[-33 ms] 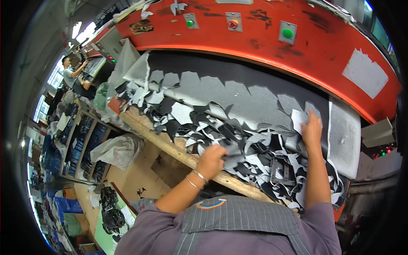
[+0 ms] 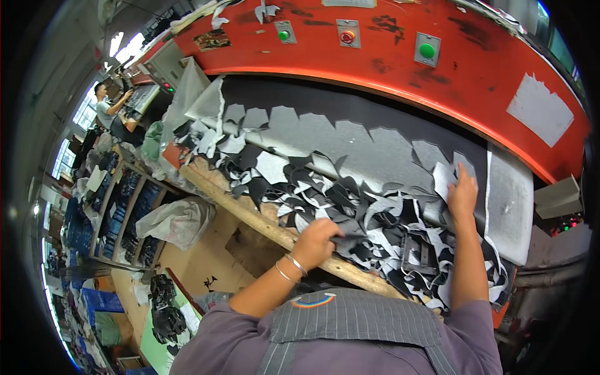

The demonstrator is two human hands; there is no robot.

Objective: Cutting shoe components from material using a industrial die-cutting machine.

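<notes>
My left hand (image 2: 317,242), a bracelet on its wrist, is closed at the front of the scrap heap. Its fingers grip a grey cut piece (image 2: 353,227), partly hidden by them. Farther right, my right hand (image 2: 462,195) reaches to the edge of the dark sheet material (image 2: 350,103), its fingers around a pale cut piece (image 2: 442,180). Between the hands lies a heap of black, grey and white scraps (image 2: 312,187). A dark frame-shaped cutting die (image 2: 417,255) rests among them, near my right forearm.
A red machine beam (image 2: 387,37) with green and red buttons spans the far side. A wooden rail (image 2: 262,228) edges the bed in front. At left stand shelves (image 2: 119,212) of dark dies and a white sack (image 2: 178,219). Another person (image 2: 109,109) works far left.
My left hand has shifted slightly right and nearer to me with the grey piece. The pale piece at my right hand has tilted a little. The view has moved slightly.
</notes>
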